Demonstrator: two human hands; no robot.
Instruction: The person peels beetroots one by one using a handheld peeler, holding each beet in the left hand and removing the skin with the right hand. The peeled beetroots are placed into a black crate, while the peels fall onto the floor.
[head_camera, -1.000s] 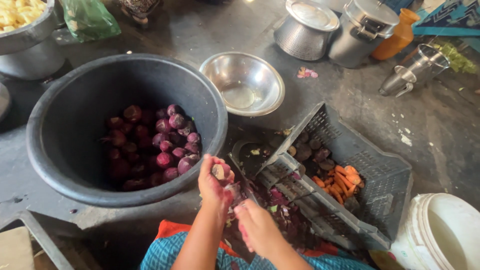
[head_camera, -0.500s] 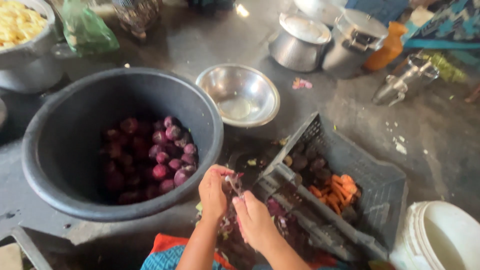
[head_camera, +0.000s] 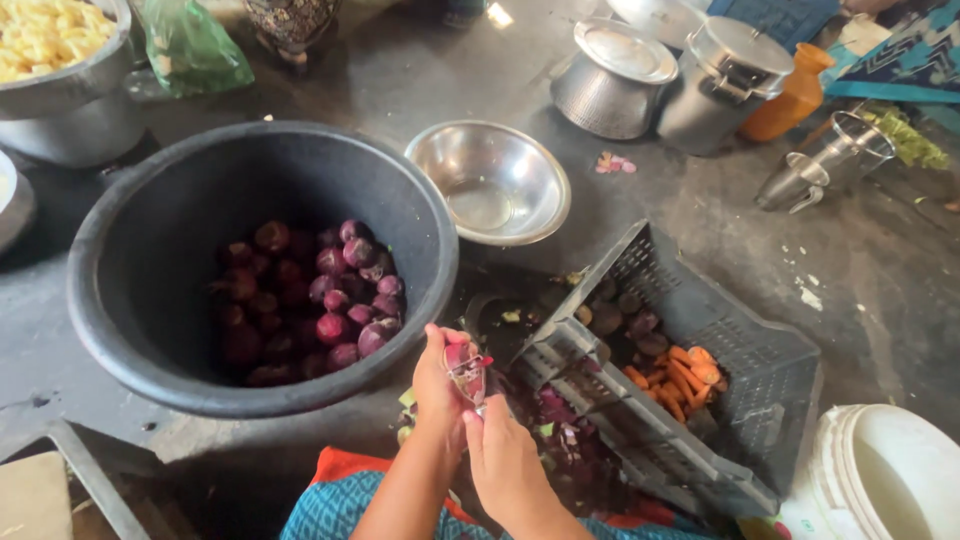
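Head cam: left hand (head_camera: 437, 385) grips a small purple onion (head_camera: 458, 355), right hand (head_camera: 507, 462) clutches a peeler (head_camera: 470, 378) against it; round black tub (head_camera: 150, 330), tilted plastic crate (head_camera: 720, 330) alongside.

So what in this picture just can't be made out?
- Head view: what the right hand holds, hidden by its own fingers.
- Onion in the left hand: mostly covered by fingers.
- White bucket: cut off by the frame's edge.
- Lidded steel pot: contents hidden by its lid.
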